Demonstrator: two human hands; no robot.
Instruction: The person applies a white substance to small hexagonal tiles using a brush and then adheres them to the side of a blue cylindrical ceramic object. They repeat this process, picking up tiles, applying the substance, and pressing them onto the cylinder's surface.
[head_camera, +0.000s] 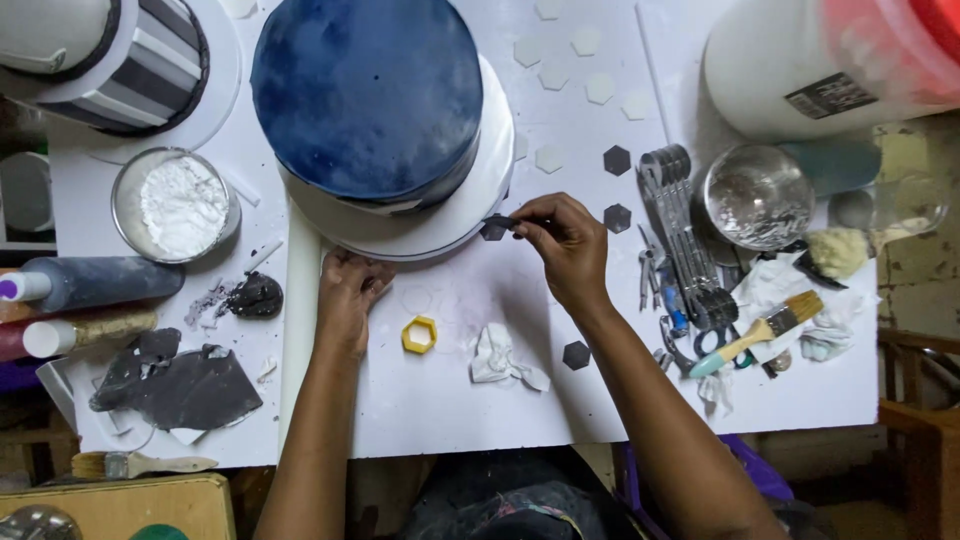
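Two hands at blue cake (366, 95): right hand (565, 245) pinches dark hexagon piece (494, 228) against cake's lower edge; left hand (350, 290) curled, resting on white cake board (470, 205). Yellow hexagon cutter (419, 334) just below.

A round tin of white powder (182, 205) sits at the left, a flat grey slab (180, 385) below it. Right of the work — a yellow-handled brush (757, 329), a clear glass bowl (757, 196), metal cutters (685, 235) — lie crowded together.
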